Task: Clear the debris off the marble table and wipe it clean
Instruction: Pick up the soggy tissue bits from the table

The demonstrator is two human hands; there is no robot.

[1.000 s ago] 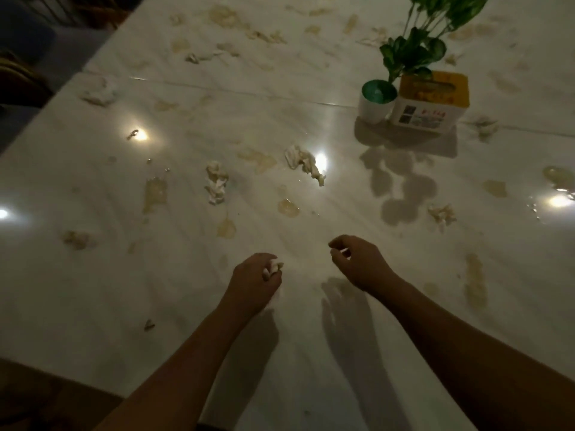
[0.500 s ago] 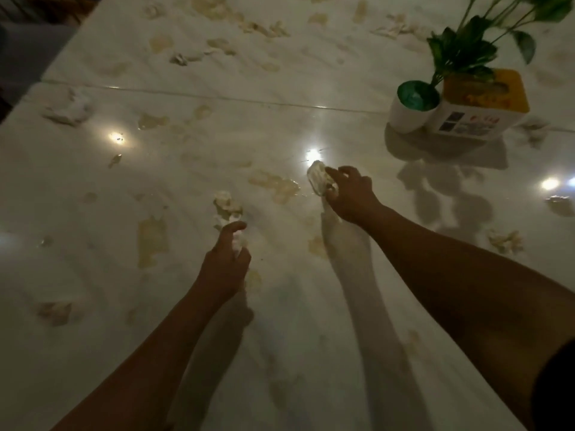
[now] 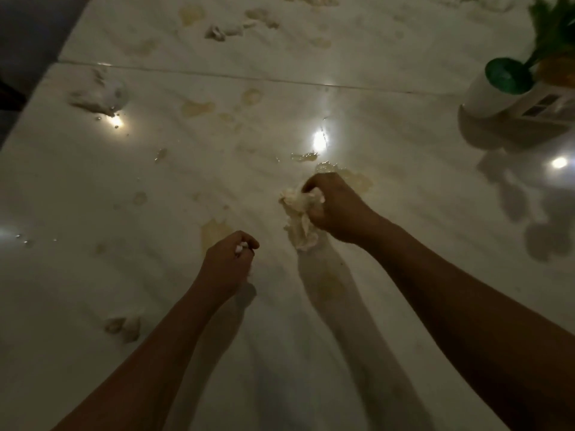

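Note:
The marble table (image 3: pixel 404 213) is pale, glossy and spotted with yellowish stains. My right hand (image 3: pixel 337 209) grips a crumpled whitish tissue wad (image 3: pixel 298 219) that hangs down from its fingers just over the table. My left hand (image 3: pixel 228 262) is curled round a small white scrap of tissue (image 3: pixel 241 247), mostly hidden in the fist. More debris lies about: a soggy clump (image 3: pixel 99 94) at the far left, a wad (image 3: pixel 224 31) at the back, a small clump (image 3: pixel 124 326) near my left forearm.
A white pot with a green plant (image 3: pixel 494 91) and a box (image 3: pixel 550 104) beside it stand at the far right. A seam (image 3: pixel 217 75) crosses the table at the back. The table's left edge (image 3: pixel 37 88) borders dark floor. Liquid patches (image 3: pixel 354 178) lie beyond my right hand.
My right hand has lifted the tissue wad off the table and drawn it nearer. My left hand has picked up the small clump and closed on it. The view has shifted left.

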